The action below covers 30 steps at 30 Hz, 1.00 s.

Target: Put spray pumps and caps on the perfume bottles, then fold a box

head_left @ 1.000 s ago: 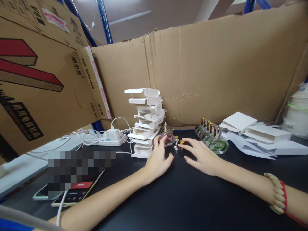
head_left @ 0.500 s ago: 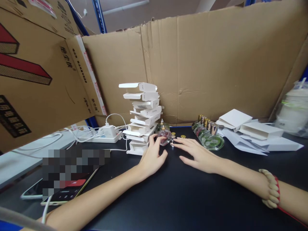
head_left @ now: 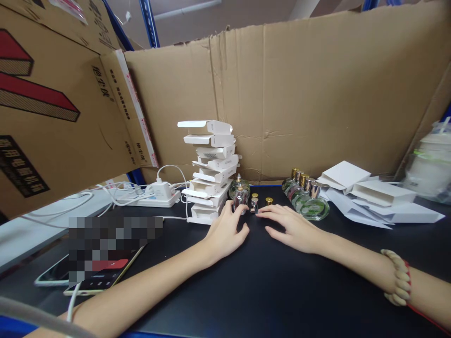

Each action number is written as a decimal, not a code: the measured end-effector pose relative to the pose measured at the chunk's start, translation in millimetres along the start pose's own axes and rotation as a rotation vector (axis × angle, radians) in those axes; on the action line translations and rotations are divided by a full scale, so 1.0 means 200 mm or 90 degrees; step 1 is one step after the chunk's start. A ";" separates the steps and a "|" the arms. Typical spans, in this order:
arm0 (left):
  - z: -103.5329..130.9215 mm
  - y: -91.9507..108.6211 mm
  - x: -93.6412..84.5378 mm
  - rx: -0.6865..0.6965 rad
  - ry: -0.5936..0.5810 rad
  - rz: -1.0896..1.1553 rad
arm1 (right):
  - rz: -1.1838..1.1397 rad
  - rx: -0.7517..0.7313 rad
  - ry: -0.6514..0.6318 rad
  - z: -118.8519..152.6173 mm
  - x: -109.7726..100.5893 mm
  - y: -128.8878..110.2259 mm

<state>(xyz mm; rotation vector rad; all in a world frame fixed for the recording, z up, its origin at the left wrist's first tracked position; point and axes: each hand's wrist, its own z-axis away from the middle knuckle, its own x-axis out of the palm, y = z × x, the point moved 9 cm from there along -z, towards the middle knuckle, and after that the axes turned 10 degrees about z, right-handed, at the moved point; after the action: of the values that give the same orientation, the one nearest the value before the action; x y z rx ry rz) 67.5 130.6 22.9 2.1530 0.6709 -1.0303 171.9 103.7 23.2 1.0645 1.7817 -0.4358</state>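
Note:
My left hand (head_left: pixel 225 230) reaches forward with its bent fingers around the lower part of a clear glass perfume bottle (head_left: pixel 241 196), the thumb held apart from it. That bottle stands narrow side towards me, with an uncapped sprayer on top. Just behind it is another uncapped green-tinted perfume bottle (head_left: pixel 234 188). My right hand (head_left: pixel 291 230) hovers low over the table, fingers stretched out and thumb apart. Its fingertips are close to small silver caps (head_left: pixel 254 203); whether they touch is unclear. Gold caps (head_left: pixel 269 201) stand beyond them.
Capped perfume bottles (head_left: pixel 312 206) stand in a row on the right, beside folded white boxes (head_left: pixel 384 193). A tall stack of white boxes (head_left: pixel 214 176) rises behind my left hand. Phones (head_left: pixel 112 277), a power strip (head_left: pixel 165 201) and cables lie left. Cardboard walls (head_left: pixel 317 94) enclose the table.
The perfume bottle at my left hand has turned from its broad face to its narrow side. Both hands stay almost in place; the view has shifted slightly.

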 end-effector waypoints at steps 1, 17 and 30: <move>0.00 0.00 0.00 0.001 -0.002 -0.015 | 0.008 0.011 0.021 0.00 -0.01 0.01; 0.02 0.04 -0.05 0.030 0.001 -0.169 | -0.037 0.007 0.026 0.00 0.00 0.03; 0.03 0.05 -0.07 0.028 0.021 -0.094 | 0.004 0.044 -0.032 0.01 0.05 0.07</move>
<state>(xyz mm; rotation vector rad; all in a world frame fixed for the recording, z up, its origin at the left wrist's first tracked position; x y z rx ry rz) 63.4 117.0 35.2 2.1893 0.8392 -1.0982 181.9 114.9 15.8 1.0969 1.7300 -0.5187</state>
